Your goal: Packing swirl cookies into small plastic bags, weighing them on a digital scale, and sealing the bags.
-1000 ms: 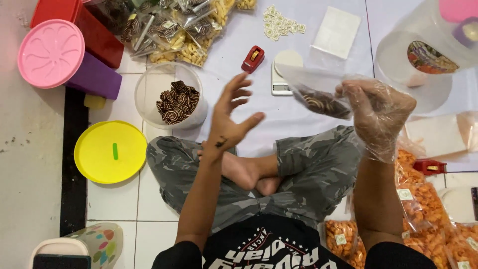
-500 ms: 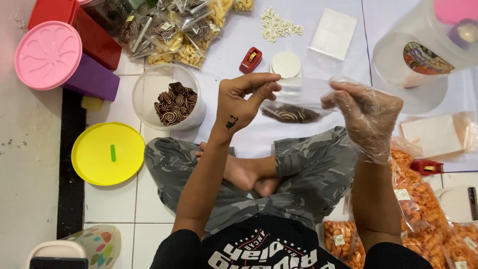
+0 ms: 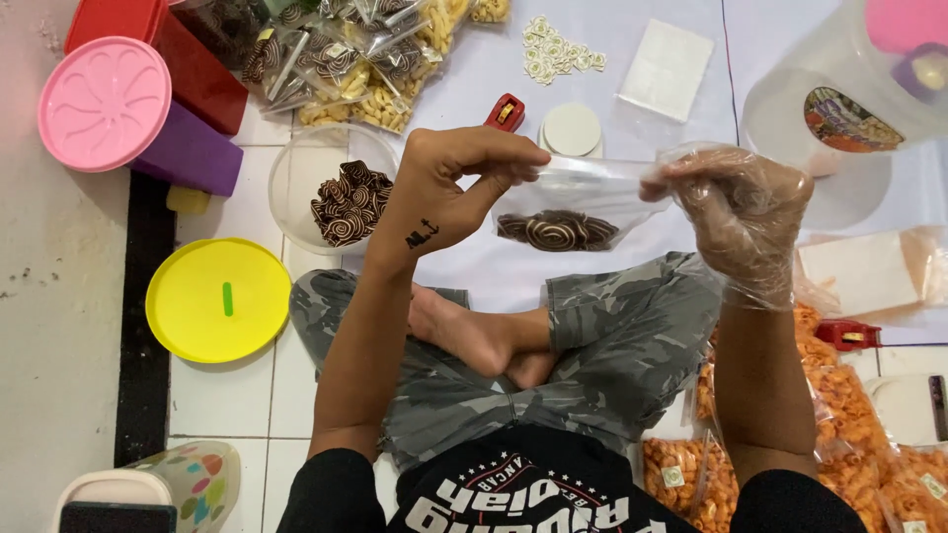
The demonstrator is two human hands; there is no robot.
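I hold a small clear plastic bag (image 3: 583, 202) with brown-and-white spiral cookies (image 3: 556, 230) at its bottom, stretched between both hands above my crossed legs. My left hand (image 3: 449, 188), bare, pinches the bag's top left edge. My right hand (image 3: 741, 217), in a thin clear plastic glove, pinches the top right edge. A clear round bowl (image 3: 296, 188) with more spiral cookies (image 3: 346, 202) sits on the floor just left of my left hand.
A yellow lid (image 3: 219, 299) and a pink lid on a purple container (image 3: 104, 104) lie left. Filled snack bags (image 3: 346, 54) are piled at the back. A red stapler (image 3: 506, 112), a white round lid (image 3: 573, 128), a large clear jar (image 3: 849, 109) and orange snack packs (image 3: 839, 415) surround me.
My left hand came up from open and empty to pinch the bag's left edge. The bag now hangs stretched flat between both hands, lower and more centred.
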